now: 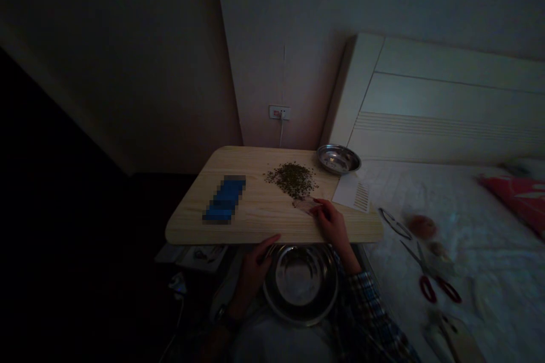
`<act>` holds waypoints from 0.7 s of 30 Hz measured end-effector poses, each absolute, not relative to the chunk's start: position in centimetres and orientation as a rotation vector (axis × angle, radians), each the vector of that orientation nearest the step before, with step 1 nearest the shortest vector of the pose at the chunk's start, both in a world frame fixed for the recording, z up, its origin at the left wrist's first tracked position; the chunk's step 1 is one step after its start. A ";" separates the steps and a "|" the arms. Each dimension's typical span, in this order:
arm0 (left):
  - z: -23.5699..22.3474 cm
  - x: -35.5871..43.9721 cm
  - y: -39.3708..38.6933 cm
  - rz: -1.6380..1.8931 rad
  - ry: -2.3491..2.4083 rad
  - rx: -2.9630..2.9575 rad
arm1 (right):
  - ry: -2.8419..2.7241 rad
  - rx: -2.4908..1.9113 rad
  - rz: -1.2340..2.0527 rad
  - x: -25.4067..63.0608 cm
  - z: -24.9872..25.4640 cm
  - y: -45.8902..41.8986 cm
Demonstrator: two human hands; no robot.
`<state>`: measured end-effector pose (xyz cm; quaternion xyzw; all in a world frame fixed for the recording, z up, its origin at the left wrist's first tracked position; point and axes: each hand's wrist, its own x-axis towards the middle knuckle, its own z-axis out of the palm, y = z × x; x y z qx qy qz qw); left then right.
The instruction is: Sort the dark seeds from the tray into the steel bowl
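A loose heap of small green beans or seeds (293,180) is spread on the light wooden tabletop (255,215). My right hand (332,226) is closed on a thin, see-through plastic piece (304,205) at the heap's near edge; its exact kind is hard to make out in the dim light. My left hand (254,269) is at the table's front edge, its index finger stretched along the edge and the other fingers partly in shadow. Beside it, below the tabletop, sits a round metal basin (271,295) with a shiny metal bowl (298,277) inside.
A metal bowl (338,159) stands at the back right corner, near a white slotted plastic piece (351,191). A blurred blue object (225,199) lies at left. On the bed (392,187) lie red-handled scissors (428,278) and pliers-like tool (395,223). A plugged-in socket (279,113) is behind.
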<state>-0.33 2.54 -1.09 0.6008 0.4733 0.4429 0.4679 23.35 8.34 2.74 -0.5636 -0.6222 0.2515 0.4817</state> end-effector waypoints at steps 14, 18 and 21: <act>-0.9 -0.3 2.5 1.106 1.162 1.453 | -1.553 -1.336 0.625 23.4 3.2 7.9; -0.9 -0.2 2.5 1.107 1.149 1.456 | -1.557 -1.324 0.636 23.4 3.2 7.9; -0.9 -0.2 2.5 1.118 1.156 1.450 | -1.561 -1.337 0.640 23.4 3.3 7.9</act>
